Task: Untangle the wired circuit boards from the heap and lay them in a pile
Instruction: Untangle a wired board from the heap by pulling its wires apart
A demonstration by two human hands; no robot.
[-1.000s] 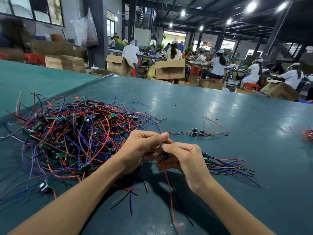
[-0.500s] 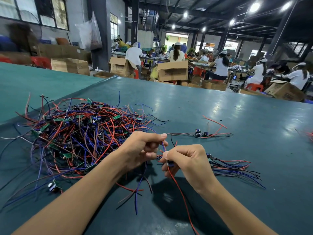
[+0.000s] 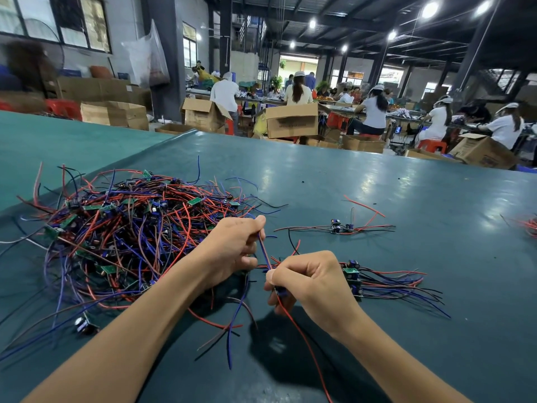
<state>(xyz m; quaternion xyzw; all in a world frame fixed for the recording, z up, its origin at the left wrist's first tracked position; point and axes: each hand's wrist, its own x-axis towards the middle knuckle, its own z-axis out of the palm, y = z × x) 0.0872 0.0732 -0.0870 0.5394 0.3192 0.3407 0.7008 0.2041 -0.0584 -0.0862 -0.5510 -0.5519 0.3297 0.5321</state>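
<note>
While the left hand [image 3: 232, 251] pinches a blue wire [image 3: 263, 251], the right hand [image 3: 313, 283] a board [image 3: 281, 291], table [image 3: 377, 184] stretches to its upper-right edge.

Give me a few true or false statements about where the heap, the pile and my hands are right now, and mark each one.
1. The tangled heap lies left of the left hand. True.
2. The left hand lies flat and empty. False: its fingers pinch a blue wire.
3. A red wire trails from the right hand's grip. True.
4. The small pile sits on the heap. False: it lies apart, right of the right hand.
</note>
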